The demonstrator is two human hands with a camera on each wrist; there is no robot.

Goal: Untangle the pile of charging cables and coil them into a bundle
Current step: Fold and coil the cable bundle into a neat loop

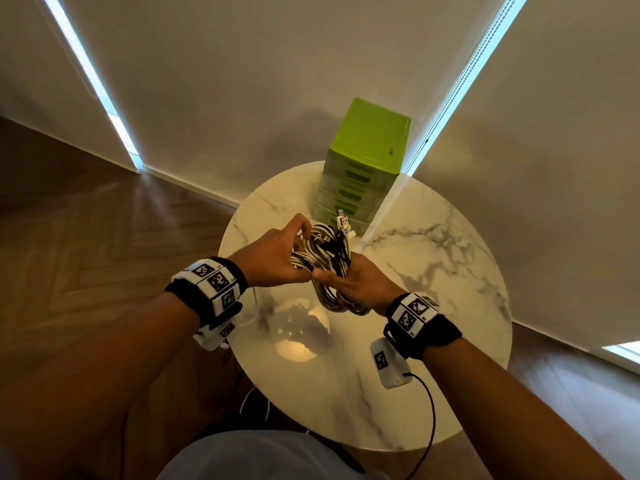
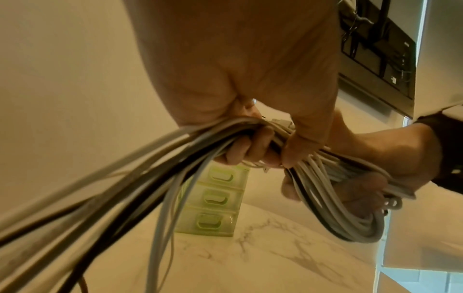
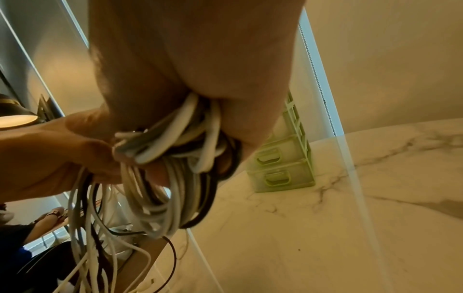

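A bundle of white, grey and black charging cables (image 1: 323, 261) hangs in the air above the round marble table (image 1: 433, 271), held between both hands. My left hand (image 1: 277, 261) grips the left side of the coil, its fingers (image 2: 248, 146) curled round the strands (image 2: 150, 178). My right hand (image 1: 356, 282) grips the lower right of the coil, and looped cables (image 3: 175, 178) hang below its palm. A few plug ends (image 1: 343, 221) stick up from the top of the bundle. Loose loops (image 1: 332, 303) droop under the hands.
A green plastic drawer tower (image 1: 360, 168) stands at the table's far edge, just behind the bundle. Pale roller blinds fill the back. Wood floor (image 1: 86, 220) lies to the left. A seated person's legs (image 3: 45, 220) show in the right wrist view.
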